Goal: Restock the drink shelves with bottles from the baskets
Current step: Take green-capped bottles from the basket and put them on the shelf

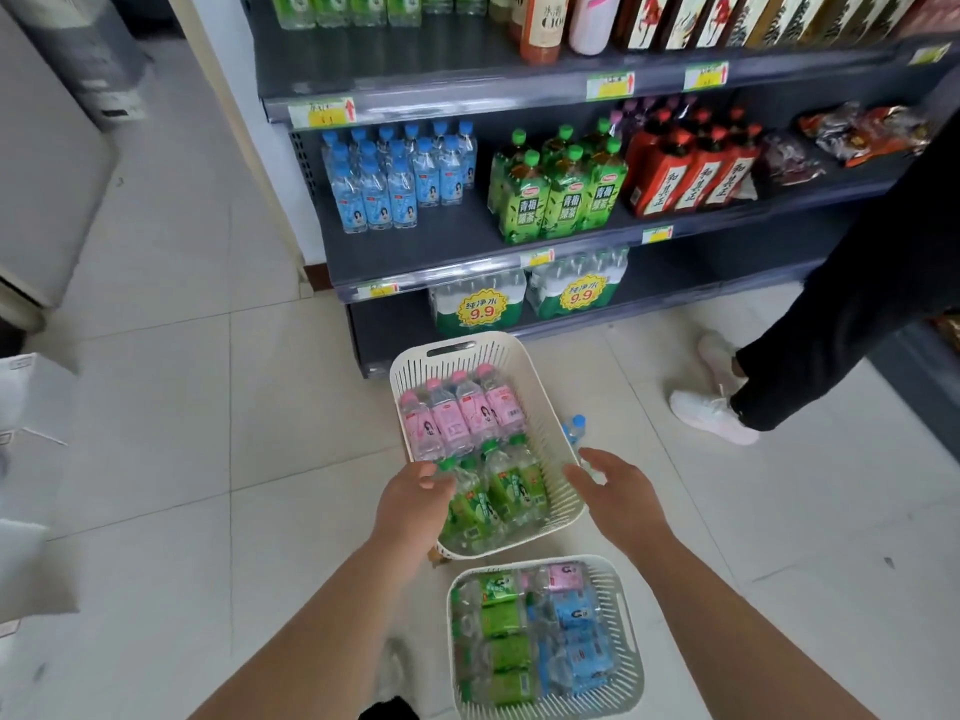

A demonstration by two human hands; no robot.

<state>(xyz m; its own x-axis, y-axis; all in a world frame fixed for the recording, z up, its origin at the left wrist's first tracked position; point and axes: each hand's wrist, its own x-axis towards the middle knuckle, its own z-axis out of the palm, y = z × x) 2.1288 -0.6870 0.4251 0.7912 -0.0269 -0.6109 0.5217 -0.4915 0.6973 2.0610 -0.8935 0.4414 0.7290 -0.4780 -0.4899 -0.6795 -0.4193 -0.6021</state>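
Both white slotted baskets sit on the pale tiled floor [208, 407] in front of the dark grey shelf unit [415, 252]. In the far basket [457, 350], the pink-label bottles [457, 423] and the green-label bottles [511, 491] lie on their sides. Their long axes run away from me and their caps point toward the shelves.

My left hand [415, 491] is curled at that basket's near-left rim, over a green bottle's neck. I cannot tell whether it grips the bottle or the rim. My right hand [618, 491] hovers with fingers apart by the right rim, holding nothing.

The near basket [631, 641] holds green, blue and pink bottles. A blue-capped bottle [574, 428] lies just beside the far basket.

On the shelf stand blue-capped water bottles [389, 184], green tea bottles [558, 194] reading 青梅绿茶 and red bottles [691, 179] reading 和其正. Below them are water packs [480, 309] marked 纯净水 9.9. Another person's white shoes [711, 413] stand to the right.
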